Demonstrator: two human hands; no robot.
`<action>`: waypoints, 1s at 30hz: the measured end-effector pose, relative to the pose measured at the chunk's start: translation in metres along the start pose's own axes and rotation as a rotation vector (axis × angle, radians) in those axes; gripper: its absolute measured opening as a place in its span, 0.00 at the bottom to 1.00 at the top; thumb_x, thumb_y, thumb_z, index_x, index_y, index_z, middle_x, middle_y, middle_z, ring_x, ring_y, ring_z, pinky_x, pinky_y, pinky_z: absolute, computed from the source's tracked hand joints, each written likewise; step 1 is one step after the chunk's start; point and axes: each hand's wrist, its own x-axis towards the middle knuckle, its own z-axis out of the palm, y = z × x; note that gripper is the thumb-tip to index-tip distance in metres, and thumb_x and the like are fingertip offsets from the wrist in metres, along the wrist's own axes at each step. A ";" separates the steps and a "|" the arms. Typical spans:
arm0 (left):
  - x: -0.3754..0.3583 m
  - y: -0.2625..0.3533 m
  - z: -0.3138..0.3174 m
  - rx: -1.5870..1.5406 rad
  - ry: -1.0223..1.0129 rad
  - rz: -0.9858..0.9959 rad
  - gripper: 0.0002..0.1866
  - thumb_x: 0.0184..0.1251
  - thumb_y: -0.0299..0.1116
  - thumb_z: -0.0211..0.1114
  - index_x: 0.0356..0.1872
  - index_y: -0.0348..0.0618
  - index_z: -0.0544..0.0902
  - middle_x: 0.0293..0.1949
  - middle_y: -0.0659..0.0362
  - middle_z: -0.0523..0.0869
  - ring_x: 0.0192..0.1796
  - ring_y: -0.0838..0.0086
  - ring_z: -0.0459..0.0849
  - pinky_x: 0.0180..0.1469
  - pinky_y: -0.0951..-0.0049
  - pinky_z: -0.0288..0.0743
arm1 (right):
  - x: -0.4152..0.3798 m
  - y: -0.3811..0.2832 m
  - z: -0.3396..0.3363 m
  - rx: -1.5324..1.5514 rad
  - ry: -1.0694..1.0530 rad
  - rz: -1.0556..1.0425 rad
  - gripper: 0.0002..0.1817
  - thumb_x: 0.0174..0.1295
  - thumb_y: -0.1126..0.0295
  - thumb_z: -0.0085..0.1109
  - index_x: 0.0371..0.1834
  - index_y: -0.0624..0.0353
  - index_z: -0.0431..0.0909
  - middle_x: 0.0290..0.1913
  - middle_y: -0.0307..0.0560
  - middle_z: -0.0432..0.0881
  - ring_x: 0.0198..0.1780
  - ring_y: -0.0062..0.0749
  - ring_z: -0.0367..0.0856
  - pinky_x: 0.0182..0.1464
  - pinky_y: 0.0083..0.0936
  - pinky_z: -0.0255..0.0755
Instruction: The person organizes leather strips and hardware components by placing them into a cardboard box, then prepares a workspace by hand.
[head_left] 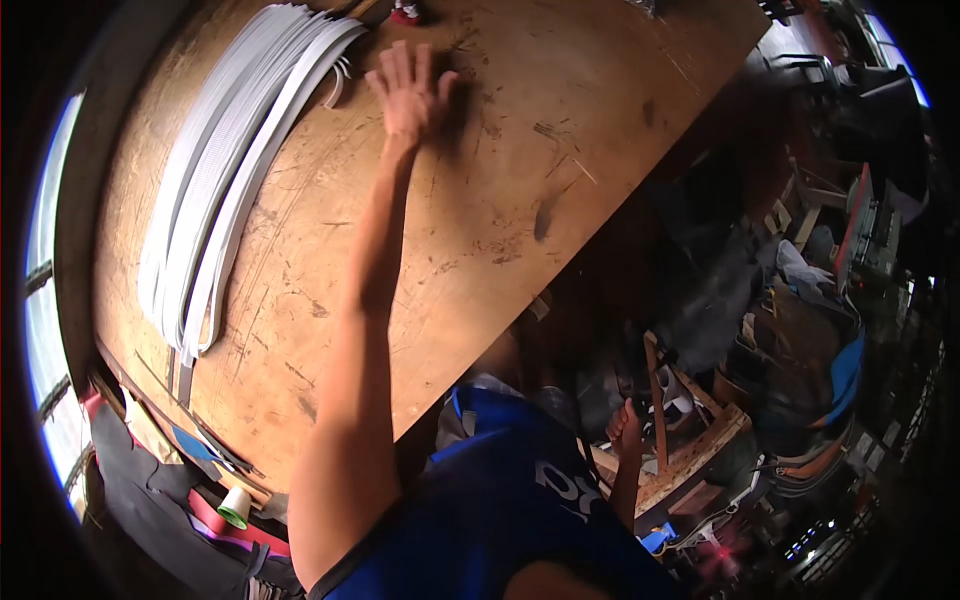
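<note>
My left hand (410,100) reaches out over the wooden tabletop (440,270), palm down with the fingers spread and nothing in them. To its left lies a long, curved bundle of white strips (235,170), with a few loose ends curling near the hand. My right hand (626,432) hangs low beside my body, past the table's edge. Its fingers are curled closed; I cannot tell what, if anything, is in them.
A small red object (405,12) sits at the far end of the table. Dark material and a white-and-green cup (235,507) are at the lower left. A wooden frame (690,455) and a cluttered bin (800,350) stand on the right.
</note>
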 end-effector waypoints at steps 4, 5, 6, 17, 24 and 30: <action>-0.036 0.095 -0.030 -0.014 -0.415 0.100 0.35 0.68 0.60 0.38 0.69 0.48 0.56 0.70 0.43 0.52 0.72 0.45 0.48 0.69 0.41 0.40 | -0.001 0.010 -0.016 -0.004 0.043 0.044 0.23 0.70 0.51 0.41 0.16 0.47 0.57 0.12 0.32 0.54 0.11 0.21 0.52 0.14 0.20 0.49; -0.073 0.139 -0.050 -0.155 -0.412 0.391 0.37 0.66 0.60 0.42 0.68 0.44 0.57 0.70 0.42 0.51 0.71 0.44 0.50 0.69 0.41 0.41 | 0.003 0.017 -0.019 -0.056 0.076 0.088 0.23 0.70 0.51 0.41 0.16 0.47 0.57 0.12 0.32 0.54 0.12 0.21 0.52 0.15 0.21 0.49; -0.139 0.182 -0.024 -0.556 -0.413 0.643 0.37 0.66 0.59 0.44 0.70 0.47 0.55 0.71 0.45 0.51 0.72 0.48 0.49 0.70 0.43 0.39 | 0.003 0.022 -0.019 -0.065 0.068 0.094 0.23 0.70 0.51 0.41 0.16 0.47 0.57 0.12 0.32 0.54 0.12 0.21 0.52 0.15 0.21 0.49; -0.107 -0.021 -0.040 -0.122 0.013 -0.005 0.33 0.65 0.55 0.52 0.66 0.49 0.60 0.70 0.52 0.57 0.71 0.54 0.53 0.68 0.39 0.42 | 0.036 -0.016 -0.059 -0.190 0.002 0.117 0.23 0.69 0.49 0.44 0.17 0.46 0.58 0.11 0.30 0.53 0.11 0.19 0.51 0.13 0.18 0.47; -0.283 0.165 -0.135 -0.518 -0.353 0.404 0.35 0.63 0.60 0.49 0.64 0.48 0.64 0.66 0.49 0.63 0.70 0.53 0.56 0.68 0.44 0.46 | 0.077 -0.057 -0.089 -0.298 -0.105 0.110 0.23 0.69 0.49 0.43 0.16 0.45 0.58 0.10 0.30 0.55 0.09 0.17 0.53 0.11 0.17 0.49; -0.267 0.141 -0.149 -0.539 -0.226 0.058 0.32 0.65 0.48 0.55 0.66 0.44 0.62 0.69 0.48 0.58 0.71 0.54 0.54 0.68 0.40 0.42 | 0.090 -0.096 -0.082 -0.471 -0.139 0.073 0.24 0.67 0.50 0.47 0.15 0.45 0.57 0.11 0.30 0.55 0.09 0.16 0.52 0.11 0.16 0.47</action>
